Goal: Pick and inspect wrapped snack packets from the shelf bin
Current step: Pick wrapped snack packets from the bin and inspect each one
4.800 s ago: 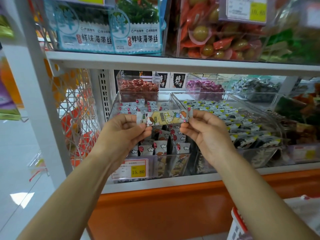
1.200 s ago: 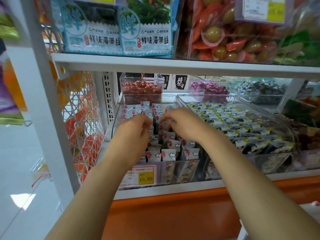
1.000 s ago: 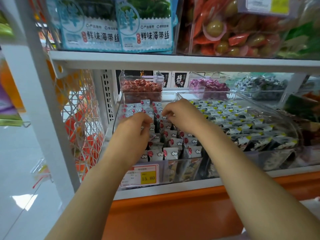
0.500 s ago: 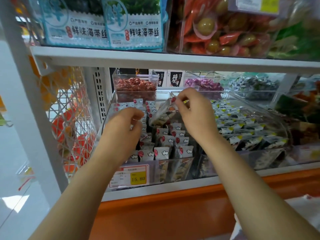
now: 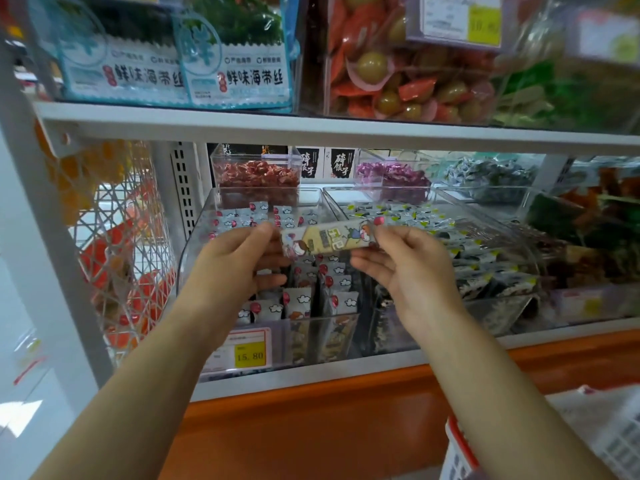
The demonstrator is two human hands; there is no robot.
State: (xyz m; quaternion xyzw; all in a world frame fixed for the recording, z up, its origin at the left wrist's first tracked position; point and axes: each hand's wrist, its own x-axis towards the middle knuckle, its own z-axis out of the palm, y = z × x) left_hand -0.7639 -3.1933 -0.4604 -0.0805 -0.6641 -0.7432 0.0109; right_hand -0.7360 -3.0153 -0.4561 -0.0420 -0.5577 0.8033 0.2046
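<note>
A long wrapped snack packet (image 5: 327, 239) with a yellow panel and cartoon print is stretched level between both hands, above a clear shelf bin (image 5: 194, 244). My left hand (image 5: 235, 265) pinches its left end and my right hand (image 5: 405, 265) pinches its right end. Several like packets (image 5: 301, 299) stand upright in rows inside the bin, with white ends marked by red dots and clouds. A price tag (image 5: 247, 351) reading 15.80 is fixed to the bin's front.
A second clear bin (image 5: 512, 237) of green-and-white packets stands to the right. Small boxes of red sweets (image 5: 256, 174) and purple sweets (image 5: 391, 174) sit behind. The upper shelf (image 5: 311, 128) overhangs closely. A white wire rack (image 5: 121, 244) hangs left; a basket (image 5: 460, 452) is lower right.
Both hands were down among the packets in the bin. My right hand drew one packet up, my left hand took its other end, and they now hold it flat above the bin.
</note>
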